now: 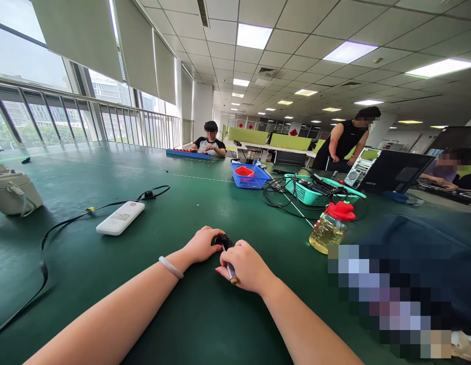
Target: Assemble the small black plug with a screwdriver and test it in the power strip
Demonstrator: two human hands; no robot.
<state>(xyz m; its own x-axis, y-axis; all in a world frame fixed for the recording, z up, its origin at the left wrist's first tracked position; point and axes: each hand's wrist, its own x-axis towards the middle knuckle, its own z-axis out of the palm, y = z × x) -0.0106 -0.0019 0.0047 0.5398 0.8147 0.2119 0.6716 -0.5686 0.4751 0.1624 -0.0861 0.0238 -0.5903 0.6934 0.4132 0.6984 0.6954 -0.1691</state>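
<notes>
Near the middle of the green table (174, 314), my left hand (201, 245) is closed on a small black part (222, 240), its fingers hiding much of it. My right hand (247, 266) grips a screwdriver (231, 274), with the rounded end of its handle sticking out toward me. The thin metal shaft points away to the black part; whether its tip touches is too small to tell.
A white power bank (121, 218) and a black strap (44, 268) lie left, near a beige bag (15, 190). Rightward are a blue basket (250, 181), a teal basket (302, 192) with cables, a red-lidded jar (326, 234) and dark cloth (429, 238). Several people are beyond.
</notes>
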